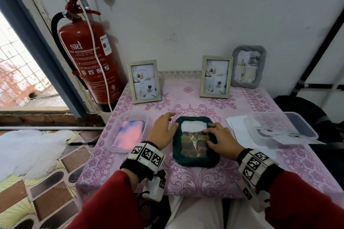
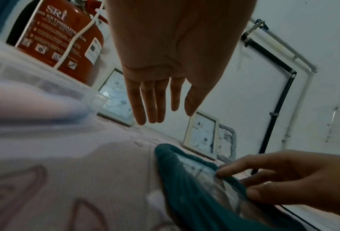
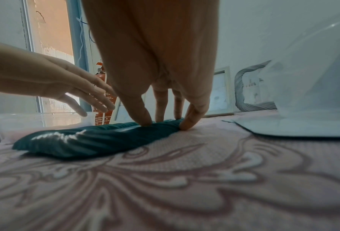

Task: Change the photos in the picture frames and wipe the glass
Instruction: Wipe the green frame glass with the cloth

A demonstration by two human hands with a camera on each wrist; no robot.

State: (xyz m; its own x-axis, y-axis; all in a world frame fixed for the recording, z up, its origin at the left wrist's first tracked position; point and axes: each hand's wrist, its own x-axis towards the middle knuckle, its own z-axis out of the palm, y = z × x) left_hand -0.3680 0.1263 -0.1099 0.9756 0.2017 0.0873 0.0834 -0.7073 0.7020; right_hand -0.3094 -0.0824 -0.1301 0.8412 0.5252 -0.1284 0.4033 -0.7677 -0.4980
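A dark green picture frame [image 1: 194,158] lies flat in the middle of the table with a cat photo [image 1: 193,142] behind its glass. My right hand [image 1: 210,134] rests on the frame's right side, its fingertips [image 3: 145,118] pressing on the green rim [image 3: 97,140] and the glass. My left hand [image 1: 168,122] hovers just left of the frame with straight fingers [image 2: 145,109], holding nothing. In the left wrist view the green frame [image 2: 184,179] lies below that hand, with the right hand's fingers [image 2: 234,168] on its far edge.
Two pale frames [image 1: 144,82] [image 1: 216,77] and a grey frame [image 1: 248,69] stand along the wall. A clear tub with a pink-blue cloth [image 1: 128,132] sits left. At right are white papers [image 1: 236,124] and a clear tub [image 1: 279,128]. A fire extinguisher [image 1: 89,61] hangs left.
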